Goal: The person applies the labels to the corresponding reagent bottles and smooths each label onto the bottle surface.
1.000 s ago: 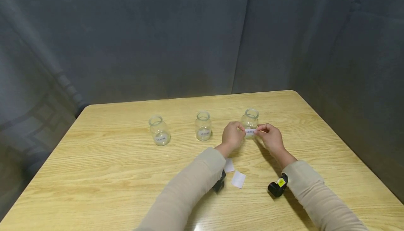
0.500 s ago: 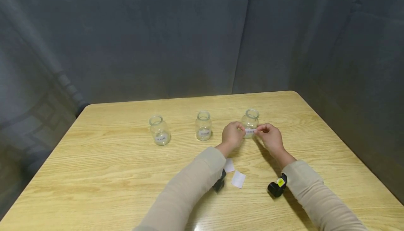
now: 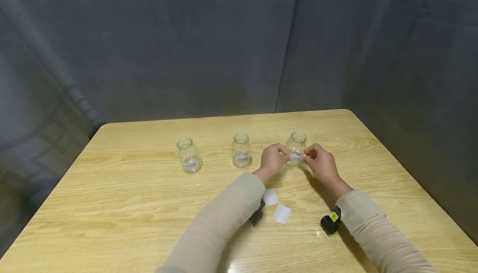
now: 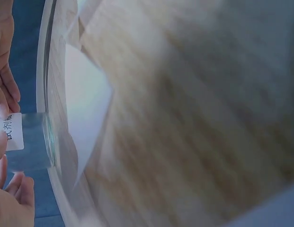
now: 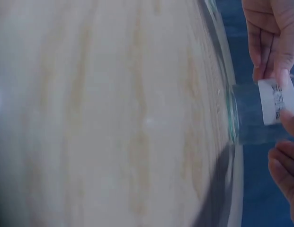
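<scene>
Between my two hands a clear glass jar (image 3: 296,140) stands upright on the table. Across its front lies a white label (image 4: 14,131) with dark handwritten characters. My left hand (image 3: 274,159) holds the label's left end between curled fingers, its thumb against the label. On the opposite end, my right hand (image 3: 322,164) does likewise; its thumb (image 5: 289,124) touches the label in the right wrist view. Fingers of both hands sit close beside the glass; whether they touch it is unclear. The label's ends are partly hidden by the thumbs.
Two more glass jars, a middle one (image 3: 240,150) and a left one (image 3: 189,155), stand upright with white labels on their fronts. Small white paper pieces (image 3: 282,214) lie on the wooden table (image 3: 130,206) near my left sleeve. A grey curtain (image 3: 186,49) hangs behind.
Both hands stay at the right jar with only slight finger movement. The label's middle shows less in the head view than before. The other jars have not moved.
</scene>
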`<act>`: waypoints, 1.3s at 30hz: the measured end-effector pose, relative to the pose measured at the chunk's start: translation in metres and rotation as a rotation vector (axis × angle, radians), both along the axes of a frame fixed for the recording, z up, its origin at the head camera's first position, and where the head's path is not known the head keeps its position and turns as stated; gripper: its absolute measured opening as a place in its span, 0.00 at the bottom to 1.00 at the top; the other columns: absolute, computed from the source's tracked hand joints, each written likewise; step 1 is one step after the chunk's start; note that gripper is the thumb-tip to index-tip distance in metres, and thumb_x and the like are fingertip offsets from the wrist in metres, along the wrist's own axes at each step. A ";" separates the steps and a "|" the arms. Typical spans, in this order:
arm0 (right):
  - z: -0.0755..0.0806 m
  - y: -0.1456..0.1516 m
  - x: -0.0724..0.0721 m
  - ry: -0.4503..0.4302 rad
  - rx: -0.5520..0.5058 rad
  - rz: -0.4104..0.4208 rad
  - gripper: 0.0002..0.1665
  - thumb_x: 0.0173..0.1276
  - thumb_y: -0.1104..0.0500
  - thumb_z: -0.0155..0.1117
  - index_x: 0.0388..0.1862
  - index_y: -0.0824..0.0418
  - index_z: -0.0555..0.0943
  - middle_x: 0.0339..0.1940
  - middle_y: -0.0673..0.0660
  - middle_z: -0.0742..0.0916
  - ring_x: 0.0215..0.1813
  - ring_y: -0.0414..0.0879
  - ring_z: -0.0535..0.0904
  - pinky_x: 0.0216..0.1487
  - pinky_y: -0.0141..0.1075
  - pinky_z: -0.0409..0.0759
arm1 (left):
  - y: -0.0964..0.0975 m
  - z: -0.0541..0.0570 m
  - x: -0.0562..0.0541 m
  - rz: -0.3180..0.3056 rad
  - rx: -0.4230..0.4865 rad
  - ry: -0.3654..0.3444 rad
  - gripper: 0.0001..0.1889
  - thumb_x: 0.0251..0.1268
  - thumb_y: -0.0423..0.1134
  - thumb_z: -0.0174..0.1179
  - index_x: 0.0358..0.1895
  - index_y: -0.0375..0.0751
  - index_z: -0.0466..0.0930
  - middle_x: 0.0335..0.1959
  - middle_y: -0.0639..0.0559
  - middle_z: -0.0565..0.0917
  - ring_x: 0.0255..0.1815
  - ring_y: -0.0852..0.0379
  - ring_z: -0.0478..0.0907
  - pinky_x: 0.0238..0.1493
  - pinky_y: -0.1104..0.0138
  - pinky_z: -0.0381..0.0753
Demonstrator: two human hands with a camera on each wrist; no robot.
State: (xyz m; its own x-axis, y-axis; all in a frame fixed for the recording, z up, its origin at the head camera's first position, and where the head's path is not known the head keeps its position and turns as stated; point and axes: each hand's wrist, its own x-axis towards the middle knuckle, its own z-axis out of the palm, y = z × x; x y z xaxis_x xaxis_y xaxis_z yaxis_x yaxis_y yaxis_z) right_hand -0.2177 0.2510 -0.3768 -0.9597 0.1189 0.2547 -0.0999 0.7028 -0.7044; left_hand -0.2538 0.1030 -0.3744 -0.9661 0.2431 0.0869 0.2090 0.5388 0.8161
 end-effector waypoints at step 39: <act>0.009 0.023 0.003 -0.260 0.054 0.189 0.27 0.63 0.52 0.53 0.50 0.73 0.68 0.45 0.69 0.77 0.47 0.60 0.72 0.43 0.46 0.73 | -0.026 0.005 -0.001 -0.169 -0.076 -0.041 0.25 0.55 0.44 0.58 0.54 0.36 0.67 0.53 0.46 0.71 0.51 0.52 0.69 0.47 0.66 0.71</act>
